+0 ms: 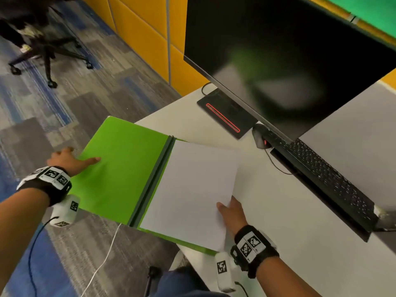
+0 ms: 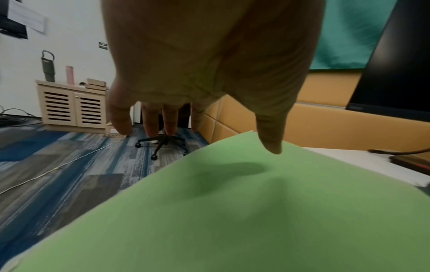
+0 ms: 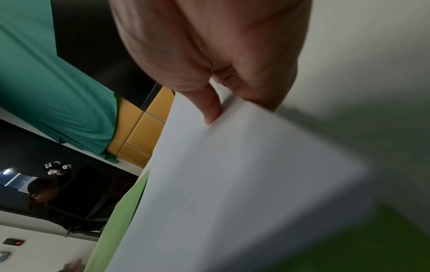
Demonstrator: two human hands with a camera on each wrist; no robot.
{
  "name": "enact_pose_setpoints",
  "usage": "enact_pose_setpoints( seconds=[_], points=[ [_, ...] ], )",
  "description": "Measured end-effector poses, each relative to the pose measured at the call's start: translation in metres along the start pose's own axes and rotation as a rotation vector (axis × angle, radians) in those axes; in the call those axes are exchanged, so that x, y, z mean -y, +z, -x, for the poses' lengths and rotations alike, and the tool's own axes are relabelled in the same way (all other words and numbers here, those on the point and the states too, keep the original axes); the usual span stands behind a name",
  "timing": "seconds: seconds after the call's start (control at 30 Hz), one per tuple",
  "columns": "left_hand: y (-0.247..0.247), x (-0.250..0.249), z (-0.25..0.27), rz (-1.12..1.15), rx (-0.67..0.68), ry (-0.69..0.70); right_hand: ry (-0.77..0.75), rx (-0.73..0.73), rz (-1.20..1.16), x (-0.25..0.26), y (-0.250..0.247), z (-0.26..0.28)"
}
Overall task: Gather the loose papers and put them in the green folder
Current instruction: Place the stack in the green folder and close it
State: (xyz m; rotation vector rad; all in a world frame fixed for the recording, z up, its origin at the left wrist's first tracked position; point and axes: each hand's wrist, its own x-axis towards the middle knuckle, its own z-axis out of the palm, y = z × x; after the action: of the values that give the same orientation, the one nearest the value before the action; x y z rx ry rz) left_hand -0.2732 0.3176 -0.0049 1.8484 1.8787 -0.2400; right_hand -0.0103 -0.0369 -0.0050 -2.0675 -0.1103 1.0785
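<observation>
The green folder [image 1: 120,168] lies spread wide at the desk's left corner, its left cover hanging past the edge over the floor. A stack of white papers [image 1: 190,189] sits over the folder's right half, skewed and overhanging on the right. My left hand [image 1: 70,160] is at the left cover's outer edge, thumb stretched flat on the green cover [image 2: 256,211], fingers [image 2: 149,121] straight beyond the edge. My right hand [image 1: 231,213] pinches the papers' right edge, thumb on top. The right wrist view shows the thumb [image 3: 209,108] on the white papers [image 3: 232,184] and fingers beneath.
A dark monitor [image 1: 289,56] on a black base [image 1: 225,114] stands behind the folder, with a black keyboard [image 1: 325,179] and a mouse [image 1: 260,136] to the right. The white desk [image 1: 289,221] spreads right. An office chair [image 1: 42,50] stands on the carpet at left.
</observation>
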Motion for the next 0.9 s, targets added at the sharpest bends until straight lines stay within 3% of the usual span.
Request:
enact_pose_setpoints(
  seconds=[0.17, 0.37, 0.9],
  points=[
    [0.002, 0.002, -0.014, 0.062, 0.126, -0.064, 0.006, 0.003, -0.040, 0.006, 0.019, -0.003],
    [0.007, 0.000, -0.010, 0.119, 0.167, -0.049, 0.061, -0.034, -0.019, 0.005, 0.030, -0.007],
    [-0.008, -0.009, 0.015, 0.151, 0.050, 0.038, 0.141, -0.139, 0.077, 0.009, 0.037, -0.010]
  ],
)
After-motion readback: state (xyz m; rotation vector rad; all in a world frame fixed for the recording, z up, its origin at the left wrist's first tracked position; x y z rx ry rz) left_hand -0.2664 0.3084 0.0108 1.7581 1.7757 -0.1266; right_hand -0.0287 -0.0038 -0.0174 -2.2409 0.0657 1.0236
